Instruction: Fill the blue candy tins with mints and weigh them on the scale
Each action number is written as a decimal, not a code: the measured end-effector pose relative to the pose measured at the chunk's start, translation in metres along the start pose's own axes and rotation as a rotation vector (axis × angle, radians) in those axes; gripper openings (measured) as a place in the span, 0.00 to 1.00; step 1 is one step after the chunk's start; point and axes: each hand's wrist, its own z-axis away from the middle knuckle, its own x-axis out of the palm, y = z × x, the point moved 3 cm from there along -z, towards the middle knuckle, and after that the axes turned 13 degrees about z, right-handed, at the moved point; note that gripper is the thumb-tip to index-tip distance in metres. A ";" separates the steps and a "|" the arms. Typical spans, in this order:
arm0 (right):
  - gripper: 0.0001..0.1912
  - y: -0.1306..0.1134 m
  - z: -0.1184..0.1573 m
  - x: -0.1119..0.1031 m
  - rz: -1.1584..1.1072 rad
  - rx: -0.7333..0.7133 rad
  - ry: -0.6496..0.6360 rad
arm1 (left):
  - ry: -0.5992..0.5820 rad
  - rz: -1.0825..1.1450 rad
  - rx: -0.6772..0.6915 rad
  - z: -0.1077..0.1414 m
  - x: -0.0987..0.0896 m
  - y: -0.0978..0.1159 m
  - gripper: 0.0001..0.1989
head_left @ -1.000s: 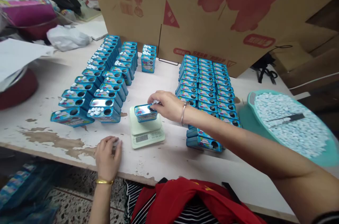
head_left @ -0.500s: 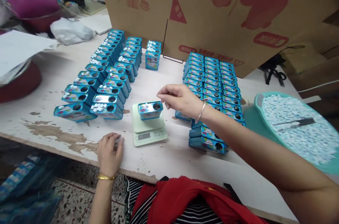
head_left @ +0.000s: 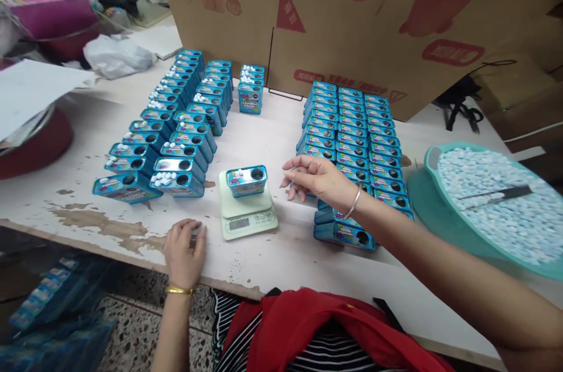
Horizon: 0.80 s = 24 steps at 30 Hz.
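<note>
Against a big cardboard box point(head_left: 325, 20), a blue tin point(head_left: 246, 181) stands on the scale point(head_left: 247, 208), presumably for weighing. The right hand point(head_left: 323, 181) hovers beside it, fingers loosely parted; whether they pinch candy, one cannot tell. The left hand point(head_left: 185, 249) rests empty, fingers curled, on the tabletop point(head_left: 281, 266).

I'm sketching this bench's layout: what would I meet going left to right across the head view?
Dark red round bowl, crumpled white plastic bag, left hand, pale green plastic scale, right hand, large teal plastic basin filled with small pale pieces.
</note>
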 end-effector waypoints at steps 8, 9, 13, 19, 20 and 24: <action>0.09 -0.031 -0.023 0.033 0.631 -0.473 0.238 | 0.066 0.062 0.072 -0.004 -0.007 0.014 0.10; 0.08 -0.033 -0.025 0.035 0.670 -0.498 0.245 | 0.110 0.089 0.104 -0.008 -0.010 0.024 0.10; 0.09 -0.035 -0.018 0.024 0.662 -0.533 0.343 | 0.190 0.109 0.280 -0.036 -0.017 0.073 0.19; 0.10 -0.009 0.048 -0.078 0.594 -0.435 0.749 | 0.007 -0.008 0.413 -0.087 0.006 0.113 0.23; 0.12 0.003 0.062 -0.103 0.573 -0.360 0.831 | -0.014 -0.010 0.437 -0.090 0.010 0.118 0.22; 0.18 0.053 0.133 -0.204 0.699 0.062 1.113 | -0.041 0.112 0.487 -0.095 0.022 0.136 0.22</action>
